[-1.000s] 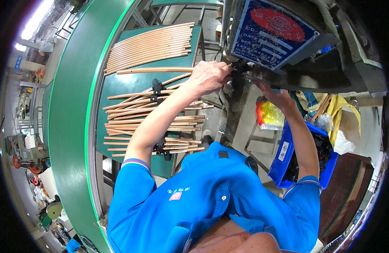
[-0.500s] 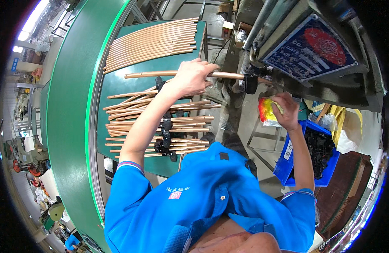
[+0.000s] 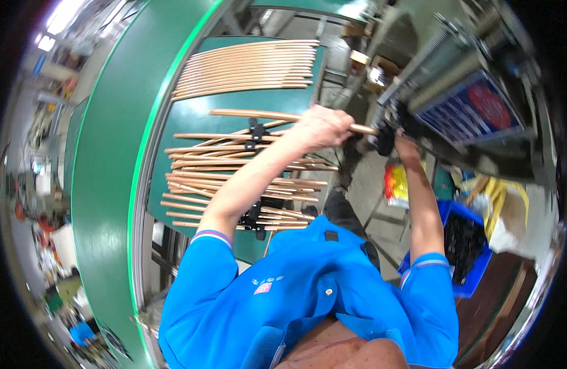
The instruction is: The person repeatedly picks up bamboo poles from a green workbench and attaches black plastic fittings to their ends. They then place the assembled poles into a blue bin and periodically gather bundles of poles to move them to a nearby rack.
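Observation:
My left hand [image 3: 326,128] is closed round a copper-coloured rod [image 3: 253,114], whose left end sticks out over the green table. At the rod's right end sits a black plastic fitting [image 3: 385,140], close up against the machine. My right hand [image 3: 408,148] is raised just beyond that fitting, by the machine's underside; its fingers are hidden there. Below my left forearm lie several similar rods [image 3: 203,165] in loose bunches, some with black fittings [image 3: 256,130] on them. Farther off, a neat row of plain rods [image 3: 246,67] lies side by side.
The green table [image 3: 194,117] adjoins a long green conveyor [image 3: 105,203] on the left. A grey machine with a blue-and-red plate [image 3: 471,111] overhangs the right side. Beneath it are a red-and-yellow bag [image 3: 395,183] and a blue bin [image 3: 446,212] of black parts.
My right hand has moved up from beside the red-and-yellow bag to the machine at the rod's fitted end. The left hand still holds the rod. The whole view has shifted somewhat.

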### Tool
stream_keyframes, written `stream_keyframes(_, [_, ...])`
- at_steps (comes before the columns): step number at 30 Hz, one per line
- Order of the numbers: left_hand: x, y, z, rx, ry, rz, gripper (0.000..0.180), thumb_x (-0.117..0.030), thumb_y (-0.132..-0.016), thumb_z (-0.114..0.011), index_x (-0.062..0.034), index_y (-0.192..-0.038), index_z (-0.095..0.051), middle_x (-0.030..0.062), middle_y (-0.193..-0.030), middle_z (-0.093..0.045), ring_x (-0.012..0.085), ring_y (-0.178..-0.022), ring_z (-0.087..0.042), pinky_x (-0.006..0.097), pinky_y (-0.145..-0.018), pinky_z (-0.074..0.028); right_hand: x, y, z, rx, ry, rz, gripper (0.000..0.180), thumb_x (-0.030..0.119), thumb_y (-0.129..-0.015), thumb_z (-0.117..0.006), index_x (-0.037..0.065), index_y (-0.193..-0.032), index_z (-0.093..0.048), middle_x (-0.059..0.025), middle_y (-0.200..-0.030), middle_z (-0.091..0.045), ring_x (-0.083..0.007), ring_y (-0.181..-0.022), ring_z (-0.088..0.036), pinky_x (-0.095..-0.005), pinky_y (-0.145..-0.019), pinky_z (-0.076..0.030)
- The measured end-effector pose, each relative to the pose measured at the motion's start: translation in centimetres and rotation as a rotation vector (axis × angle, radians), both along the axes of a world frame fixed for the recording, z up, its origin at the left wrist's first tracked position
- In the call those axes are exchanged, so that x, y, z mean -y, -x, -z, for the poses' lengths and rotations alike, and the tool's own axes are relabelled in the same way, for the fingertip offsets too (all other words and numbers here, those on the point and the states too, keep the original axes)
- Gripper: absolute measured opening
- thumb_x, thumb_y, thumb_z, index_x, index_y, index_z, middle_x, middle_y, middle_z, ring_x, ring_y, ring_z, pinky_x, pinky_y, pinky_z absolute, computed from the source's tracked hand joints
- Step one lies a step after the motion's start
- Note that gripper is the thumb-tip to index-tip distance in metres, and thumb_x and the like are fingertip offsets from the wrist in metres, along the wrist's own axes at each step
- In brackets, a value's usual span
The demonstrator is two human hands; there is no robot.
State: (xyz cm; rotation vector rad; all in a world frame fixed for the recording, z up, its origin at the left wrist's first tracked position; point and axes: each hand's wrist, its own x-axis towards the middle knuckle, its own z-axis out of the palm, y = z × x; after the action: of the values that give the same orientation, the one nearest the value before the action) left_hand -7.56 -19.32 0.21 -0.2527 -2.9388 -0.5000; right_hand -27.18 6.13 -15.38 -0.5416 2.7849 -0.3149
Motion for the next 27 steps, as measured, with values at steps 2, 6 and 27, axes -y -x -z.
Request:
stream_keyframes(2, [-0.1, 0.3, 0.2, 0.05, -0.029, 0.017, 0.023, -0.033, -0.082, -0.062, -0.0112, -0.083, -0.057, 0.0079, -0.081, -0.062, 0.0299, -0.074, -0.064, 0.042, -0.06, -0.052, 0.3, -1.7, -2.6, 0.079, -0.049, 0.038, 0.044, 0.033, -0.1, -0.024, 0.001, -0.116, -0.051, -0.0286, -0.115, -0.058, -0.0394, -0.113, -0.055, -0.0491, -0.096, -0.04])
stream_keyframes(6, [-1.4, 0.8, -0.2, -0.001, -0.09, 0.078, 0.023, -0.031, -0.082, -0.062, -0.0085, -0.083, -0.058, 0.0103, -0.081, -0.063, 0.0319, -0.076, -0.064, 0.043, -0.063, -0.052, -6.9, 5.6, 9.9, -0.373, 0.042, -0.158, 0.035, 0.029, -0.091, -0.049, 0.004, -0.112, -0.061, -0.0166, -0.113, -0.063, -0.0348, -0.104, -0.058, -0.041, -0.09, -0.045])
stream_keyframes(27, [17.9, -19.1, 10.1, 0.441, -0.12, -0.213, 0.021, -0.029, -0.073, -0.07, -0.0098, -0.083, -0.066, 0.0118, -0.085, -0.057, 0.0309, -0.086, -0.057, 0.045, -0.074, -0.046, -0.3, -1.3, -4.6, -0.326, 0.547, -0.305, 0.027, 0.006, -0.086, -0.055, 0.0, -0.112, -0.056, -0.0133, -0.097, -0.061, -0.027, -0.086, -0.058, -0.0345, -0.078, -0.044])
